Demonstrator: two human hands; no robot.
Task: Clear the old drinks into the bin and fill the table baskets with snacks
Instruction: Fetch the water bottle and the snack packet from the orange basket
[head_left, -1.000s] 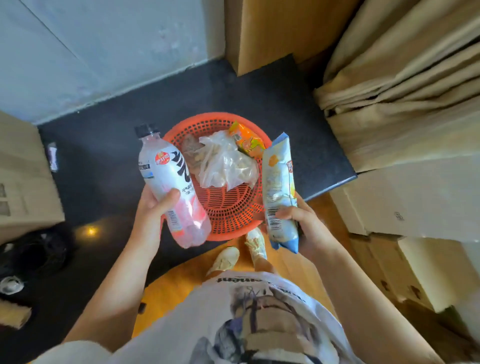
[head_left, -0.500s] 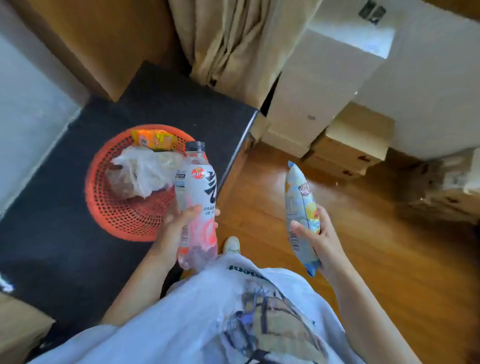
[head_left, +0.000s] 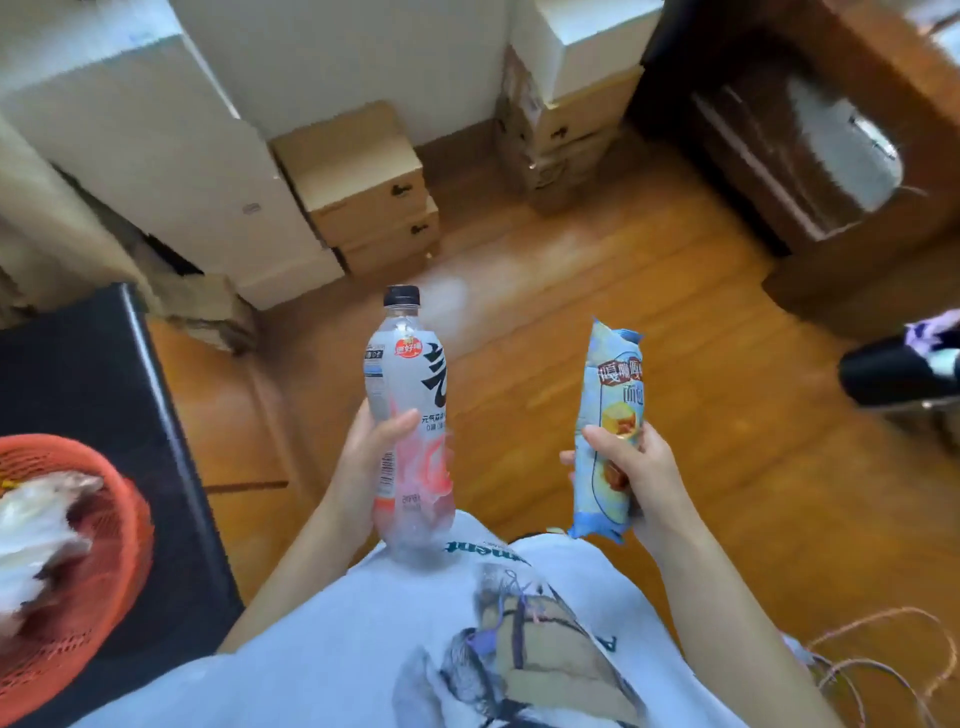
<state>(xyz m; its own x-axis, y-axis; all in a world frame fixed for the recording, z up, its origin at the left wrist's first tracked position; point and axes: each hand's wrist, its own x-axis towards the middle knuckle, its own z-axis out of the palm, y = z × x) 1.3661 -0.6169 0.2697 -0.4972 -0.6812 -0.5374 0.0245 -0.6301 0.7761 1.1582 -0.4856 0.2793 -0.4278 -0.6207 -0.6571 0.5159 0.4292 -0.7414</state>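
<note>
We are holding a drink bottle (head_left: 410, 415) in our left hand (head_left: 363, 462), fingers wrapping its lower half, thumb pressing across the label, black cap on and pointing up and away from us. Our right hand (head_left: 636, 478) is closing around a pale blue snack packet (head_left: 610, 415), gripping it near the middle, long side running upright. Both are hanging over our white printed shirt (head_left: 467, 623) and the wooden floor (head_left: 571, 291), well apart from each other.

The orange basket (head_left: 111, 525) is sitting at the far left edge of view on the black table (head_left: 98, 364), already carrying a crumpled clear plastic bag (head_left: 36, 519). We are facing away from it. No bin is showing anywhere in view, so we cannot tell where the bottle is meant to go.

Risks, as we are judging them: the bottle looks smooth and we are only gripping low, so a quick swing could tip it out of the hand. The packet is soft and puffy, and squeezing too hard may crush what is inside. Cardboard boxes (head_left: 363, 192) are stacked close ahead and loose wire (head_left: 883, 660) is lying by our right side, so walking with both hands full could mean a trip or a bump. Mixing up the two items is also possible: snack to bin, bottle to basket.
</note>
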